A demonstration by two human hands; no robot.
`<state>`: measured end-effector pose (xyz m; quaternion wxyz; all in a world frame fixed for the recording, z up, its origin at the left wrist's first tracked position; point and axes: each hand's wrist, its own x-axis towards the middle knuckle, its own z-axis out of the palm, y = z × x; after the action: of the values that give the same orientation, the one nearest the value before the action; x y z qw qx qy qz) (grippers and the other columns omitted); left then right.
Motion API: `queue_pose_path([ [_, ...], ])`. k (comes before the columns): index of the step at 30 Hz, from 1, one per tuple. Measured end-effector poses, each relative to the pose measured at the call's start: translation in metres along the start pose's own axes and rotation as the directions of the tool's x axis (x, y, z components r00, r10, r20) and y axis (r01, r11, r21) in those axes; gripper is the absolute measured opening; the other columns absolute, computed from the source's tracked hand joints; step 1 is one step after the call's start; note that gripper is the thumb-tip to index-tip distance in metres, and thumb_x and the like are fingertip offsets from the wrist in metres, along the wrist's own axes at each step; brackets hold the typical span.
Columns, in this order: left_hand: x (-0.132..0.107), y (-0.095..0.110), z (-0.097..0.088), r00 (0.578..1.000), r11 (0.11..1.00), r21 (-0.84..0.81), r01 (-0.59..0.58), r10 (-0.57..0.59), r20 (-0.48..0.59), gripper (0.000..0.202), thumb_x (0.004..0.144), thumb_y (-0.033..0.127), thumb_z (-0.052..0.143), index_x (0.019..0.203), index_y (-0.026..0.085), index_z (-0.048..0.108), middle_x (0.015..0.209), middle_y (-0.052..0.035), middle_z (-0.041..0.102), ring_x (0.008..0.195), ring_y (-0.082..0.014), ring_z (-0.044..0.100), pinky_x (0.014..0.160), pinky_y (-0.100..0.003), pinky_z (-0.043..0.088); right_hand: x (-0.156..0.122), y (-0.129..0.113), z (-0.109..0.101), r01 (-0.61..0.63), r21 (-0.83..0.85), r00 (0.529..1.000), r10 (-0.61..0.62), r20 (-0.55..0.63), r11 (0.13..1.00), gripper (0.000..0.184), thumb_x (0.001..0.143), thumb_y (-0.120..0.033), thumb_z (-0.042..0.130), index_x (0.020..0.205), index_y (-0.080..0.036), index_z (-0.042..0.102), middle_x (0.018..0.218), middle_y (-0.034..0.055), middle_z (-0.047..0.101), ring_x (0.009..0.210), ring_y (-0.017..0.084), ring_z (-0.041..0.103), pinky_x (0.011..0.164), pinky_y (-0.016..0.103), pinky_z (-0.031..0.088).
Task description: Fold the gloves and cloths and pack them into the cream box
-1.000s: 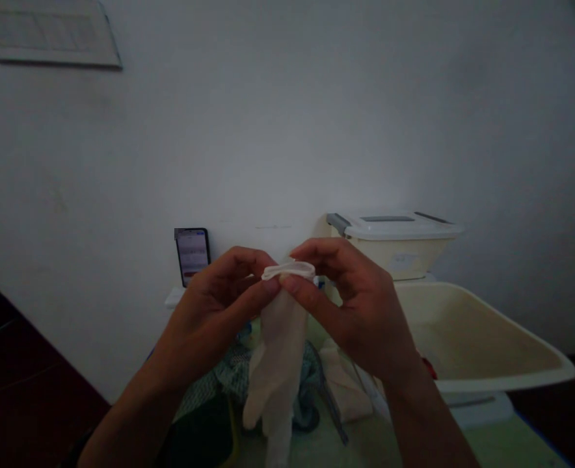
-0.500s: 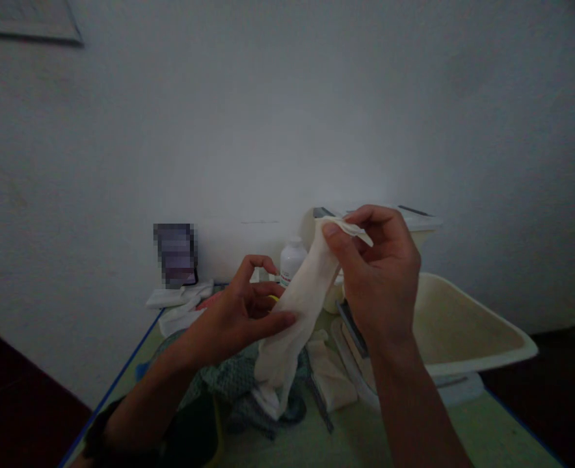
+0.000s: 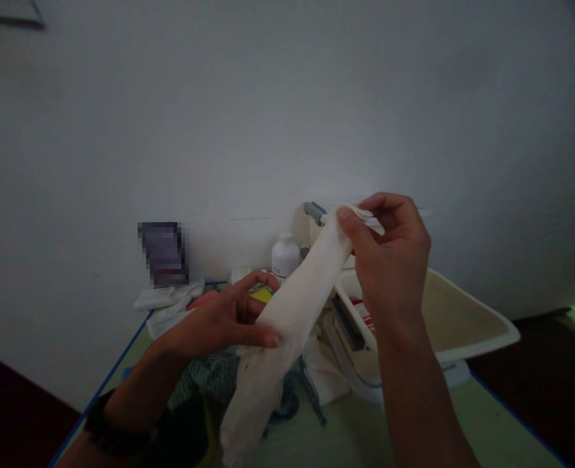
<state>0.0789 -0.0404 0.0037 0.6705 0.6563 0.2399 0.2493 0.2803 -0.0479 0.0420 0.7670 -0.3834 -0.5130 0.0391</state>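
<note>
The white cloth (image 3: 297,302) slants down, left of the cream basin (image 3: 468,318). Your right hand (image 3: 395,250) pinches its top; your left hand (image 3: 231,318) lays a thumb on it, grip unclear. A bottle (image 3: 284,255) stands left of the basin.

A bottle (image 3: 285,259) is standing near the wall (image 3: 248,117), while a phone (image 3: 164,253), blurred into blocks, is standing farther left. A box (image 3: 315,229) with a grey handle (image 3: 315,212) is showing partly behind the cream basin (image 3: 463,312), which is sitting toward the tabletop's (image 3: 350,439) right. A teal cloth (image 3: 212,377) is lying bunched up nearer the front, and a frame (image 3: 4,13) is hanging at upper left.
</note>
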Motion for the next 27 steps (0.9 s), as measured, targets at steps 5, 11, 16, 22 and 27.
queue_pose_path([
  [5, -0.003, 0.003, -0.005, 0.999, 0.998, 0.056, 0.034, -0.036, 0.035, 0.019, 0.078, 0.018, 0.063, 0.094, 0.018, 0.053, 0.072, 0.0001, 0.071, 0.061, -0.0112, 0.064, 0.055, -0.018, 0.046, 0.002, 0.003, -0.003, 0.000, 0.018, 1.000, 0.000, -0.005, 1.000, 0.016, 0.074, -0.022, 0.065, 0.081, -0.024, 0.051, 0.084, 0.0010, 0.054, 0.070, 0.014, 0.056, 0.050, 0.025, 0.047],
  [11, -0.006, 0.006, -0.014, 0.994, 0.907, 0.422, -0.002, -0.044, 0.100, 0.014, 0.083, 0.025, 0.057, 0.093, 0.017, 0.062, 0.088, -0.0051, 0.069, 0.082, -0.0184, 0.063, 0.072, -0.027, 0.048, 0.002, 0.000, -0.004, -0.029, 0.072, 0.999, 0.031, -0.018, 0.997, 0.017, 0.073, -0.020, 0.067, 0.081, -0.022, 0.052, 0.082, -0.0003, 0.053, 0.064, 0.010, 0.054, 0.047, 0.022, 0.046],
  [16, -0.003, 0.010, -0.019, 0.999, 0.692, 0.721, -0.040, 0.040, 0.017, 0.021, 0.084, 0.032, 0.054, 0.076, 0.016, 0.064, 0.081, -0.0020, 0.061, 0.078, -0.0170, 0.057, 0.072, -0.026, 0.044, 0.003, 0.001, -0.003, 0.012, 0.066, 1.000, -0.010, -0.029, 0.998, 0.018, 0.073, -0.021, 0.068, 0.080, -0.021, 0.052, 0.079, -0.0020, 0.053, 0.061, 0.008, 0.053, 0.045, 0.018, 0.044],
  [22, -0.003, 0.009, -0.022, 0.997, 0.712, 0.700, 0.055, -0.079, 0.003, 0.035, 0.081, 0.033, 0.059, 0.112, 0.018, 0.054, 0.085, -0.0004, 0.063, 0.079, -0.0171, 0.058, 0.070, -0.027, 0.044, 0.000, -0.002, 0.001, 0.023, 0.084, 0.998, -0.018, -0.055, 0.996, 0.018, 0.073, -0.021, 0.068, 0.080, -0.022, 0.051, 0.082, -0.0013, 0.054, 0.063, 0.009, 0.055, 0.046, 0.018, 0.047],
  [27, -0.008, 0.009, -0.026, 0.996, 0.614, 0.785, 0.075, -0.091, -0.023, 0.032, 0.083, 0.033, 0.054, 0.112, 0.019, 0.054, 0.091, -0.0031, 0.063, 0.083, -0.0190, 0.059, 0.074, -0.030, 0.045, -0.009, -0.010, 0.010, -0.033, 0.132, 0.999, 0.033, 0.007, 0.991, 0.018, 0.075, -0.023, 0.065, 0.081, -0.024, 0.049, 0.084, -0.0015, 0.052, 0.058, 0.008, 0.054, 0.045, 0.019, 0.047],
])
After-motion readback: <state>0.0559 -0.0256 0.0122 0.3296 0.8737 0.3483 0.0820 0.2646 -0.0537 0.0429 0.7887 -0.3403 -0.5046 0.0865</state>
